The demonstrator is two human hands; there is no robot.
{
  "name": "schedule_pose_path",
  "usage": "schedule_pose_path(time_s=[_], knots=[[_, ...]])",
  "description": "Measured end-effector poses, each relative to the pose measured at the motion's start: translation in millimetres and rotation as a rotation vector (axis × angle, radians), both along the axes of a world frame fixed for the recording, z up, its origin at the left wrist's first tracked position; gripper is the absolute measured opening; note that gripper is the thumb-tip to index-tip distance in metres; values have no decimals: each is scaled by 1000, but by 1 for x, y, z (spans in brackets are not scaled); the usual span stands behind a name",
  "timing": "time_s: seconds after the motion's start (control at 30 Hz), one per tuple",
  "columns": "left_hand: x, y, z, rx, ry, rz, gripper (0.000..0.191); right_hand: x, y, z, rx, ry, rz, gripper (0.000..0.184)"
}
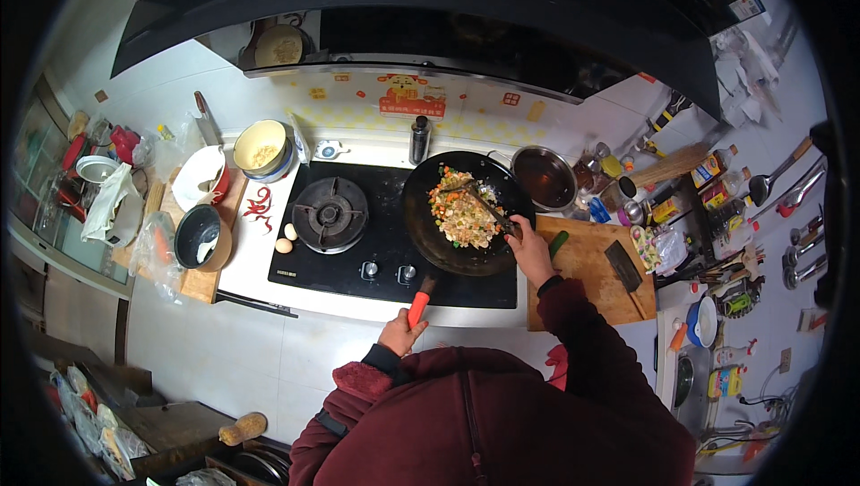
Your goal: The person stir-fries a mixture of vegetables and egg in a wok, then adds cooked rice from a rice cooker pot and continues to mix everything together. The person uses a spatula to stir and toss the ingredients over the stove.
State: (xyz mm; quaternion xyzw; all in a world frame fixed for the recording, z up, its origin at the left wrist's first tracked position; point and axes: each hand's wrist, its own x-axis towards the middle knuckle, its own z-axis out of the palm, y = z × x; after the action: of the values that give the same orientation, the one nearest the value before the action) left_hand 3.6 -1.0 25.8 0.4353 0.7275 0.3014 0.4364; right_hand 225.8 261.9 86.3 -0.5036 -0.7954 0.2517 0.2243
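My left hand (401, 334) is closed around the red handle (418, 307) of a black wok (430, 254), which sits over the right burner of the glass cooktop (390, 180). Inside the wok lies fried rice (463, 220) mixed with diced carrot and green bits. My right hand (533, 255) grips a cooking spatula or ladle (489, 208) by its dark handle. The utensil's head rests in the upper part of the rice, partly covered by it.
The bare left burner (330, 215) has two eggs (287, 238) beside it. Behind the wok's right side stands a pot of dark liquid (545, 179). A cleaver (623, 265) lies on the right cutting board (571, 298). Dried red chillies (258, 208) and bowls (261, 145) are to the left.
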Motion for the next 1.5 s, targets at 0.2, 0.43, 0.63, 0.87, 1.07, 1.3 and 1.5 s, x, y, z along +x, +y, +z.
schedule_pose_path(time_s=[0.2, 0.43, 0.63, 0.87, 1.07, 1.3, 1.5], knots=[[-1, 0, -4, -22, 13, -33, 49, -40, -6, 9, 124, 154, 72, 25], [0, 0, -10, -11, -11, 7, 47, -6, -23, -6, 6, -123, 84, 19], [1, -2, -2, -16, -7, 10, 47, 29, -32, 68, -106, -58, 108, 14], [1, -1, -4, -18, -26, 10, 48, 64, -75, 137, -64, -398, 224, 13], [2, -1, -4, -15, -40, -12, 50, 20, -46, 48, -68, -95, -5, 16], [-1, 0, -4, -14, -57, -9, 47, -13, -18, 11, 32, -10, 7, 19], [-1, 1, -9, 16, -25, -11, 47, 19, -48, 11, -136, -139, 61, 19]])
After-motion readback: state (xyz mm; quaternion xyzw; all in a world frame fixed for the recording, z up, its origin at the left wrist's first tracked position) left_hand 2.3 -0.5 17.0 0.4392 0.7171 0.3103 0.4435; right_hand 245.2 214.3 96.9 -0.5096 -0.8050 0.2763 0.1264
